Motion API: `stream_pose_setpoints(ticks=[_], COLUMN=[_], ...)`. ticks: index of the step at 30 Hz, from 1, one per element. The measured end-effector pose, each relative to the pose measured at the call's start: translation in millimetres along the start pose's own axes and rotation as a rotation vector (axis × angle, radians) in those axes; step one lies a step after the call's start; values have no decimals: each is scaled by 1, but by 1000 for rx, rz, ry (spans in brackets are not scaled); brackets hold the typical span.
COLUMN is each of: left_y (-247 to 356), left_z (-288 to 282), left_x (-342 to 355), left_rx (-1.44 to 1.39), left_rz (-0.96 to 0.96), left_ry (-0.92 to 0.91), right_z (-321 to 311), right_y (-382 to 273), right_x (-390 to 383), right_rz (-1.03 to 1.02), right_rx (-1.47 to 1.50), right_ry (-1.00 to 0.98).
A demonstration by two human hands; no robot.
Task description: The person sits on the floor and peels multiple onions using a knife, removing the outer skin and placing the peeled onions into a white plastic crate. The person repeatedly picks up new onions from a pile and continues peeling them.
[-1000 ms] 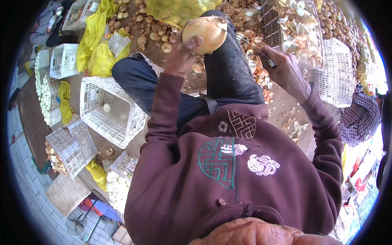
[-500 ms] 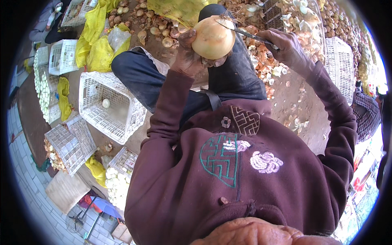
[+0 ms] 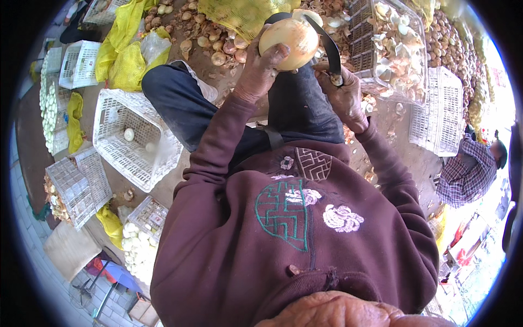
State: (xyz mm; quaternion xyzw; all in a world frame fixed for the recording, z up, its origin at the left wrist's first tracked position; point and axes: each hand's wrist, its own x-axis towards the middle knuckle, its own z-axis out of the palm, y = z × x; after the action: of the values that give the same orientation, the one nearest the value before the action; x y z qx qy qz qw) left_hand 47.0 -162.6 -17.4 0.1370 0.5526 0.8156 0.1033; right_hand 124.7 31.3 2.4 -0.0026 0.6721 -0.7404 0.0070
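Observation:
My left hand [image 3: 257,73] holds a large pale-golden onion [image 3: 290,41] up above my knees, thumb on its front. Below and right of it, my right hand [image 3: 343,92] grips a knife [image 3: 331,49] by its handle, the dark blade reaching up to the onion's upper right. A pale piece [image 3: 309,17] at the onion's top is at the blade; whether it is severed I cannot tell.
White crates [image 3: 103,109] stand at left beside yellow mesh bags [image 3: 126,71] and peeled onions [image 3: 139,245]. Loose onions and skins [image 3: 218,52] lie ahead. A crate of peelings [image 3: 400,71] and another person [image 3: 466,171] in checked clothing are at right.
The knife has swung upright at the onion's right side, and my right hand has dropped and moved left. A pale piece now shows at the onion's top.

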Motion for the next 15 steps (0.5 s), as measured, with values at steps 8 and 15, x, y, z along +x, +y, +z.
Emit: stream_pose_setpoints(ticks=[8,15], left_y=[45,62], left_z=[6,18], left_x=[5,-5], left_rx=[-436,-155], left_rz=[-279,-483], left_ry=[-50,-132], right_z=[-29,-8], right_y=[-14,-23], right_x=[1,41], right_rz=[43,-36], right_rx=[-13,-117], right_ry=[1,-30])
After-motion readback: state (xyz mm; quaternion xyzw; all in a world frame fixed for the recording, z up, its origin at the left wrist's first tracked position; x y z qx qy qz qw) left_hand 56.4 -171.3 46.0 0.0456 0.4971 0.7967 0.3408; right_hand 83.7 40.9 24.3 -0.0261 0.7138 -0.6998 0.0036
